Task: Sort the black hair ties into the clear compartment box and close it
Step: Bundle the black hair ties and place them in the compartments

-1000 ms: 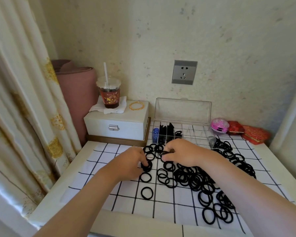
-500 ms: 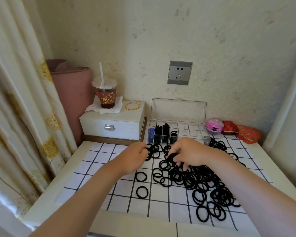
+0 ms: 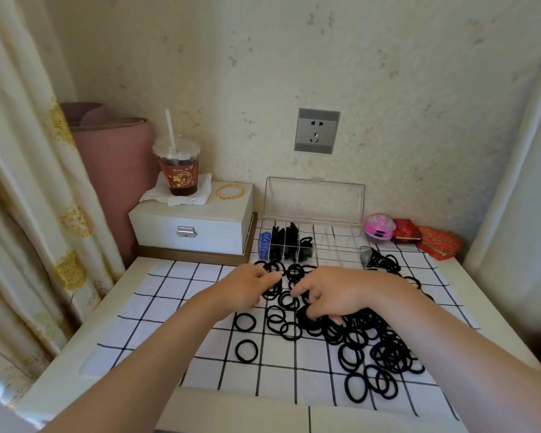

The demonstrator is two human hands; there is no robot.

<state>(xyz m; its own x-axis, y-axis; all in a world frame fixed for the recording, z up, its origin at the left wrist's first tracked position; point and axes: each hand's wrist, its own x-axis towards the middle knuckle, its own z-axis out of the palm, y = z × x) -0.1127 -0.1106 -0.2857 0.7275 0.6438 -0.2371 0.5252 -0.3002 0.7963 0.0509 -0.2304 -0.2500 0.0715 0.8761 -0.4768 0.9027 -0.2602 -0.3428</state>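
Cream speckled wall with one grey socket [image 3: 316, 131] stood behind a white table [image 3: 75, 345] covered by a black-grid cloth [image 3: 175, 295].

Task items: black hair ties [image 3: 372, 342], many, lay loose on the cloth, heaped thickest at the near right, with two singles lying apart at the near left of the heap. One clear box [image 3: 334, 242] stood at the far edge with its lid [image 3: 314, 200] upright and open. Its left compartments held a blue item and packed black ties, and its right compartments looked bare.

Hands: left hand [image 3: 244, 287] lay at the far left edge of the heap, fingers curled, pinching a few ties at the fingertips. Right hand [image 3: 338, 295] lay just beside it over the heap, fingers curled down around a thick bunch under the palm.

Other items, far left: a white case [image 3: 200, 220] with a metal clasp carried an iced drink [image 3: 178, 170] with a straw on a napkin, and a gold bangle [image 3: 230, 191]. Far right: a pink round case [image 3: 379, 225] and two red boxes [image 3: 439, 242]. Left side: a patterned curtain [image 3: 28, 182] and a rolled pink mat [image 3: 116, 145].
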